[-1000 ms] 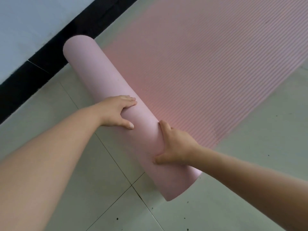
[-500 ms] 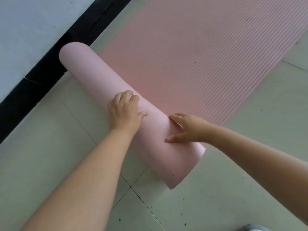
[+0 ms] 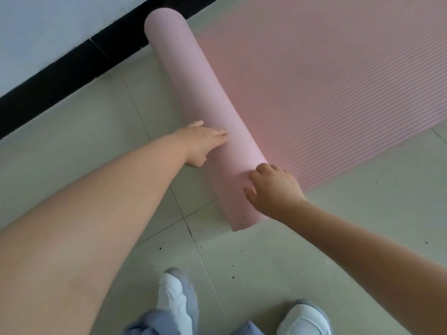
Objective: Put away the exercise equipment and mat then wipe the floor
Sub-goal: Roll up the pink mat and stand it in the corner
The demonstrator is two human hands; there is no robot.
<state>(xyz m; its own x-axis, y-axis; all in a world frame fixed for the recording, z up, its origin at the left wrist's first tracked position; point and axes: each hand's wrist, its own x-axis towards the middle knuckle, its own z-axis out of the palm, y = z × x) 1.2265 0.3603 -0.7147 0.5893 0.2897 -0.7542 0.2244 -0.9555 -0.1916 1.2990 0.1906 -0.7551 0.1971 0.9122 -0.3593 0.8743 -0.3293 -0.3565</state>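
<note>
A pink exercise mat lies on the tiled floor, part rolled into a thick roll (image 3: 193, 83) that runs from the wall to near my feet. Its flat ribbed part (image 3: 326, 81) spreads to the right. My left hand (image 3: 200, 141) presses with straight fingers against the roll's near side, about midway along. My right hand (image 3: 273, 189) rests on top of the roll near its close end, fingers bent over the curve and spread.
A white wall with a black skirting board (image 3: 60, 78) runs along the left, close to the roll's far end. Pale floor tiles (image 3: 266, 267) with dark specks lie around. My two white-and-grey shoes (image 3: 176, 301) stand at the bottom edge.
The roll has advanced over the flat mat, away from me. My left hand slid from the top to the near side, its fingers now straight. My shoes have come into view.
</note>
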